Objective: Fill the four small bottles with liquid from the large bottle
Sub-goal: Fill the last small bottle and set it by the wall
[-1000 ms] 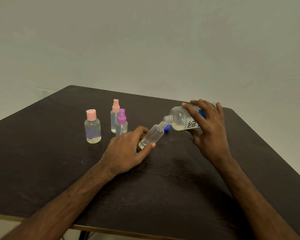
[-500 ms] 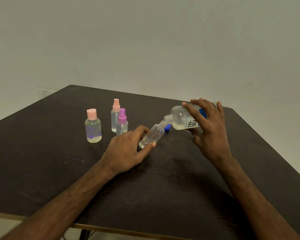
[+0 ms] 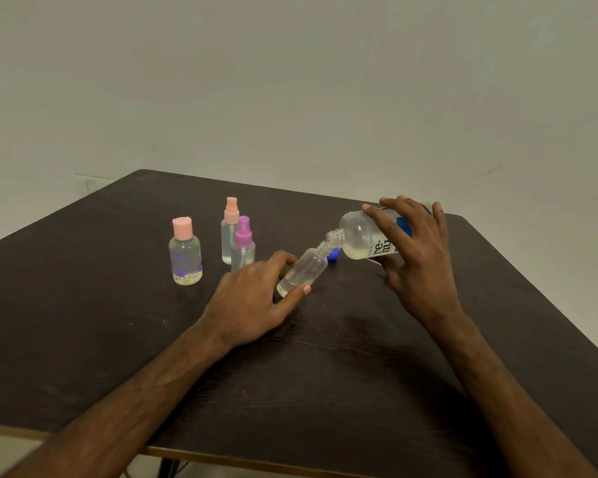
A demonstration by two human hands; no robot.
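Note:
My right hand (image 3: 416,257) grips the large clear bottle (image 3: 363,238), tipped on its side with its open neck against the mouth of a small uncapped bottle (image 3: 306,269). My left hand (image 3: 256,298) holds that small bottle tilted toward the large one; a little clear liquid lies in its base. Three capped small bottles stand to the left: a round one with a pink cap (image 3: 185,251), a slim spray bottle with a peach top (image 3: 230,232) and a shorter spray bottle with a purple top (image 3: 243,244).
A blue cap (image 3: 333,254) lies on the dark table (image 3: 325,374) just behind the two bottle necks. The table's near edge runs along the bottom, its right edge falls away at the far right. A plain wall stands behind.
Almost nothing differs; both hands keep the two bottles mouth to mouth in the same place, with only a slight shift of the view.

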